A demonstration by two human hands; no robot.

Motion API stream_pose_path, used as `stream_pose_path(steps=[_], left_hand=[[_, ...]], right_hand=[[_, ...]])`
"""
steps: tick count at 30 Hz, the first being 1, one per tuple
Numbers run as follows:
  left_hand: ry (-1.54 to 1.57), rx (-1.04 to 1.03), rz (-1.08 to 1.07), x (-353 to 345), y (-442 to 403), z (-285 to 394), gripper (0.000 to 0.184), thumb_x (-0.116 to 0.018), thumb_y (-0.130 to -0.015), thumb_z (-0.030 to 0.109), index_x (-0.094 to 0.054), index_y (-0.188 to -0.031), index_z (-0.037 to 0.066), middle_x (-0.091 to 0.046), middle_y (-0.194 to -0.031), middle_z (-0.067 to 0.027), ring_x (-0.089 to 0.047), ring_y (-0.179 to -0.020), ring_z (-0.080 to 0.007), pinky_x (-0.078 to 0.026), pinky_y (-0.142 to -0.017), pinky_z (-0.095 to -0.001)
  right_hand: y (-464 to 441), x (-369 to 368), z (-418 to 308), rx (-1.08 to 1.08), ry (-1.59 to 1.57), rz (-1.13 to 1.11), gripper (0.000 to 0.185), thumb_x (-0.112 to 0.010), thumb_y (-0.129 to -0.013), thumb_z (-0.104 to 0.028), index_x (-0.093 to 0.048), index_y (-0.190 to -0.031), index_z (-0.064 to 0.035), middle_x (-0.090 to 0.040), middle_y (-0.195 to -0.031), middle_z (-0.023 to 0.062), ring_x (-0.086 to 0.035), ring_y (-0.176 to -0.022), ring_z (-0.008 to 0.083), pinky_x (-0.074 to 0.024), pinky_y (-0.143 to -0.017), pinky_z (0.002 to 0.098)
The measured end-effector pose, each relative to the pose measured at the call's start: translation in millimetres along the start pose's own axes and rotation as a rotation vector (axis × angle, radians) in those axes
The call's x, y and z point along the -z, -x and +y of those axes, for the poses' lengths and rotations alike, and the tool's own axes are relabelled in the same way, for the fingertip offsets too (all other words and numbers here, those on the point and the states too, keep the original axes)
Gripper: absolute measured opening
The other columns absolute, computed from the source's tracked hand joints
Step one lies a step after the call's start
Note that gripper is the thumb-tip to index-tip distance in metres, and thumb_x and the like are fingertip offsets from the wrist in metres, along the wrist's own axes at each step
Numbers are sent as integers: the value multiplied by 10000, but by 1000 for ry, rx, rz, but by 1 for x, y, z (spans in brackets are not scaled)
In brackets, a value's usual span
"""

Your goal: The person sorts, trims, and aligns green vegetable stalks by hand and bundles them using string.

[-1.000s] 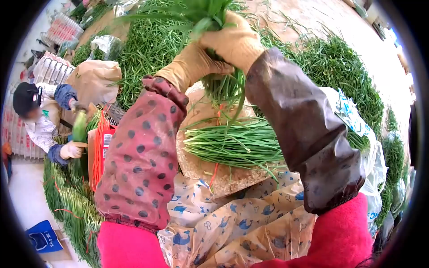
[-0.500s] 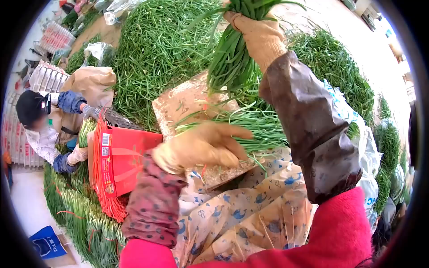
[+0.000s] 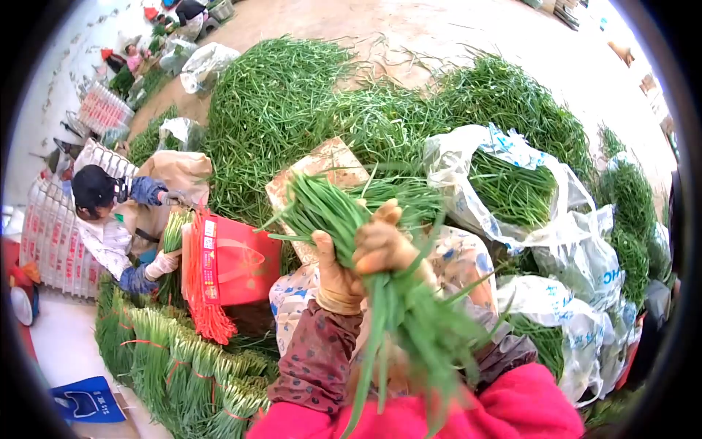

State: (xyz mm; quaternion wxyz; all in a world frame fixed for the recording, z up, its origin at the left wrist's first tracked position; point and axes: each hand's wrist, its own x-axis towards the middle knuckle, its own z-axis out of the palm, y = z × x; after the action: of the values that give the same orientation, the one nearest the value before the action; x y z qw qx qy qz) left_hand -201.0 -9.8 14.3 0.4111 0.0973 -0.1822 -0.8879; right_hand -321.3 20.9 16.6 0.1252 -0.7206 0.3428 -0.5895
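Note:
A bunch of long green stalks [image 3: 322,208] lies across both gloved hands at the centre, its leafy end hanging blurred toward my lap. My left hand [image 3: 336,274], in a tan glove, is closed around the bunch from the left, thumb up. Against it, my right hand [image 3: 384,245] is wrapped round the middle of the same bunch. Behind the hands is a worn board [image 3: 338,162], with more loose stalks [image 3: 406,194] on its right part. Left of my hands stands a red box [image 3: 245,263] with red ties [image 3: 199,293] hanging over its side.
Heaps of greens [image 3: 270,95] spread beyond the board. Plastic bags of greens [image 3: 578,241] sit at the right. Tied bundles [image 3: 183,366] line the lower left. A co-worker [image 3: 110,227] at the left holds a bundle beside the red box. A blue bag [image 3: 88,401] lies lower left.
My right hand has brought the bunch down and nearer to my body. My left hand, earlier reaching empty over the board, has closed on it. The view has shifted, showing more bags at the right.

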Motion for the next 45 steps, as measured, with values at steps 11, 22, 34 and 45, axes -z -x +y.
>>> stream_pose_path(steps=[11,22,34,45], left_hand=[[-716,373,134,-10,119,54,487,-726,-673,232,-615,-1054,-51,-655,-802,-109,-601,-677,-177,-481,-619,-267],[-682,802,134,7,165,40,640,-726,-673,31,-480,-1259,-46,-654,-992,-224,-619,-644,-231,-517,-565,-307],[-625,845,228,4,193,41,596,-694,-672,35,-492,-1231,-14,-654,-1002,-193,-619,-629,-220,-507,-544,-304],[-582,653,389,9,187,51,537,-676,-692,-16,-524,-1207,-13,-653,-980,-168,-625,-655,-210,-512,-585,-297]], right_hand=[[62,5,-78,-1072,-977,-284,591,-614,-878,-164,-378,-1400,-20,-558,-1209,93,-541,-1048,172,-463,-869,292],[82,8,-1,-1173,-1611,1083,408,-570,-939,-352,-528,-1244,-84,-580,-747,10,-533,-618,137,-481,-584,327],[134,126,45,-1074,-534,1284,258,-471,-985,-287,-634,-1015,-89,-471,-626,-71,-370,-474,67,-312,-427,243],[80,-22,-76,-251,187,-335,354,-716,-770,-236,-634,-1108,-170,-608,-1184,87,-660,-772,269,-533,-631,346]])
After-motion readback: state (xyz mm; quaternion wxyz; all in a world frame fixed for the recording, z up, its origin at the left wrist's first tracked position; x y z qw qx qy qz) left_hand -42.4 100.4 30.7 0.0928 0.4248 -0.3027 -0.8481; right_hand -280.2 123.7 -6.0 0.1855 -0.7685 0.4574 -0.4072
